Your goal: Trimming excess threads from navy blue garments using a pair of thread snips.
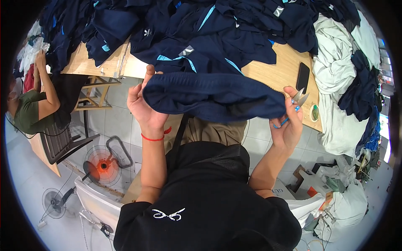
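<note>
A navy blue garment [217, 98] with a seamed, band-like edge is stretched sideways between my two hands, in front of my body. At its left end, my left hand [144, 104] grips the cloth, which hides part of the fingers; a red string is tied round that wrist. My right hand [289, 117] pinches the other end of the garment. That same hand also holds small scissors [300, 98], with the metal blades pointing up past the fingers and some blue of the handle showing by the palm.
Across the wooden table [282, 77] lies a heap of navy garments [167, 29] with light blue strips. A dark phone [303, 75] rests near the right edge, beside white cloth [335, 54]. At far left, a person [33, 100] handles white fabric. Fans [102, 166] stand on the floor.
</note>
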Demonstrator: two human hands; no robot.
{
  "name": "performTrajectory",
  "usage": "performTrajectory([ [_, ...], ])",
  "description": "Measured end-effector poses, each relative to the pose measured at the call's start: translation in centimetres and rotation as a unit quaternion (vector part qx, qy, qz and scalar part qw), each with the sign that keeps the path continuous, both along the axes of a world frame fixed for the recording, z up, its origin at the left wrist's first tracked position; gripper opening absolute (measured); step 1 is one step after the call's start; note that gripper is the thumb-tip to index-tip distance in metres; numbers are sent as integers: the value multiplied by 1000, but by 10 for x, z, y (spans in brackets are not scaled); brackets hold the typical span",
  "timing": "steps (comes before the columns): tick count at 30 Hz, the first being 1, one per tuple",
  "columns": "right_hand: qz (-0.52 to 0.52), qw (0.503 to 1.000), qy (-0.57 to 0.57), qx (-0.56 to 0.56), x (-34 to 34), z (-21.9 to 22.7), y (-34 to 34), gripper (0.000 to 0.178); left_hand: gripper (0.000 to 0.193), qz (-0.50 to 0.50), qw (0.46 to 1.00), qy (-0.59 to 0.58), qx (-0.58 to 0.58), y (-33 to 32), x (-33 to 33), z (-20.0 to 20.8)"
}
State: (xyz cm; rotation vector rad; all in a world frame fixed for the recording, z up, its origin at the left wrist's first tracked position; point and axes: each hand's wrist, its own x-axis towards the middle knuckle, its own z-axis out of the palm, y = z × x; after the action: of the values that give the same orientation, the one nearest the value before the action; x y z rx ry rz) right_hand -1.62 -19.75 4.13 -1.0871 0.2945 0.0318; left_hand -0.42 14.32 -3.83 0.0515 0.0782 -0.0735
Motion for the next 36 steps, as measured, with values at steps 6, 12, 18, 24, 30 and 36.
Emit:
performTrajectory([
  [6, -32, 993, -44, 109, 3, -11, 0, 44, 72, -5, 998, -50, 44, -4, 1, 8],
  [12, -59, 997, -39, -26, 4, -10, 4, 44, 76, 50, 430, -94, 896, -28, 14, -5],
  [18, 40, 985, -148, -84, 4, -6, 17, 45, 69, 3, 511, -285, 811, -77, 19, 38],
  [24, 42, 987, -90, -130, 14, -8, 25, 30, 49, -115, 579, -326, 738, -90, 15, 35],
  [30, -72, 843, -189, -498, 15, -47, 48, 9, 25, -205, 928, 42, 309, -82, -8, 10],
  [36, 43, 903, -146, -401, -14, -47, 78, 20, 40, -101, 948, 86, 290, -75, -10, 17],
])
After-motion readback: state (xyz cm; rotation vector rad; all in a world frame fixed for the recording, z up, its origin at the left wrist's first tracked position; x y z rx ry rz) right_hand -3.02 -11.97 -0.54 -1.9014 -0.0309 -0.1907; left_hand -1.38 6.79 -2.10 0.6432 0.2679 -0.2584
